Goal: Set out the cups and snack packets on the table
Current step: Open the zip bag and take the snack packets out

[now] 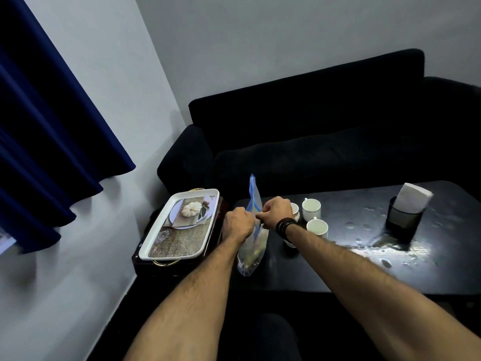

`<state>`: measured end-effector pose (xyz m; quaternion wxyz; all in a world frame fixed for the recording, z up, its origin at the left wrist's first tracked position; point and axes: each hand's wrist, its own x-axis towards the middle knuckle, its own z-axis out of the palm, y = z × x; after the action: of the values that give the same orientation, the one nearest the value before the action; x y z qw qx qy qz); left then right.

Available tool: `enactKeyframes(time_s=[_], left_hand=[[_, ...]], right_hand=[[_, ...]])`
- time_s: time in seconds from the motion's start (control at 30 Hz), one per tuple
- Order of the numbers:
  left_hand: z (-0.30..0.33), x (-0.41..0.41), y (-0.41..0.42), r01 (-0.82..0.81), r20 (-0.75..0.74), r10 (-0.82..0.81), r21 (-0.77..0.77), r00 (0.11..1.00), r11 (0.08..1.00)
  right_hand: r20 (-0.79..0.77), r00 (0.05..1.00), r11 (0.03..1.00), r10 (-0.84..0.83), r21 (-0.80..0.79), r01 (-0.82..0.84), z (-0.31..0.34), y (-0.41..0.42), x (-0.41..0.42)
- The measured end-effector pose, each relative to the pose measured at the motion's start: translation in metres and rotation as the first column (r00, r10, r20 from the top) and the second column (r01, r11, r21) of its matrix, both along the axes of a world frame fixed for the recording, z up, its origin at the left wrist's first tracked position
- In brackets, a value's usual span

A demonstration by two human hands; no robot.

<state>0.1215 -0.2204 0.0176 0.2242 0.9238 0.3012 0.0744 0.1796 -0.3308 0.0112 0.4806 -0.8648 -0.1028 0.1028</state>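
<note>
Pinching the clear snack bag (251, 252) with both my hands, left hand (239, 223) and right hand (277, 212) clamped near its blue zip strip, over the table (338, 269) edge. Contents look yellowish, hard to tell. My right hand half hides one cup (295, 210); two more cups (311, 209) sit just beside. No readable labels.

dark table (338, 272) bears white cups (311, 209) and napkin holder (404, 217).
</note>
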Motion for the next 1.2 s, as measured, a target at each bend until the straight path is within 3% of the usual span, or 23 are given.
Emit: enactKeyframes(time_s=[0.17,0.27,0.4,0.57,0.7,0.8,0.9,1.0,1.1,1.2], left_hand=[[0.009,-0.014,0.03,-0.078,0.029,0.077,0.05,0.997,0.996],[0.008,-0.023,0.037,0.035,0.01,-0.036,0.076,0.999,0.997],[0.002,-0.024,0.019,0.201,-0.055,-0.197,0.084,0.979,0.976],[0.005,-0.013,0.011,0.074,-0.104,-0.048,0.257,0.993,0.964],[0.013,-0.002,0.022,0.069,-0.106,-0.037,0.322,0.994,0.944],[0.019,-0.004,0.023,0.079,-0.139,-0.026,0.394,0.99,0.916],[0.024,-0.012,0.028,0.018,-0.095,0.028,0.453,0.995,0.891],[0.029,-0.019,0.041,-0.03,-0.065,0.073,0.508,0.995,0.861],[0.03,-0.022,0.041,-0.069,-0.024,0.093,0.482,0.995,0.873],[0.028,-0.023,0.035,-0.101,-0.007,0.109,0.311,0.994,0.945]], right_hand=[[0.043,0.982,0.979,-0.185,-0.085,0.188,-0.007,-0.029,0.013],[0.027,0.992,0.987,-0.123,-0.102,0.125,-0.006,-0.031,0.014],[0.116,0.993,0.99,0.017,-0.141,0.0,0.004,-0.012,0.011],[0.205,0.976,0.987,0.074,-0.155,-0.042,0.01,0.004,0.007],[0.245,0.959,0.981,0.139,-0.166,-0.1,0.004,0.003,0.003],[0.278,0.96,0.988,0.028,-0.155,0.016,0.003,-0.005,0.007],[0.246,0.957,0.966,-0.157,-0.162,0.2,0.004,-0.021,0.02],[0.213,0.946,0.944,-0.243,-0.172,0.281,0.002,-0.035,0.033],[0.189,0.957,0.961,-0.218,-0.131,0.245,-0.001,-0.033,0.032],[0.13,0.981,0.984,-0.142,-0.088,0.154,-0.001,-0.027,0.025]])
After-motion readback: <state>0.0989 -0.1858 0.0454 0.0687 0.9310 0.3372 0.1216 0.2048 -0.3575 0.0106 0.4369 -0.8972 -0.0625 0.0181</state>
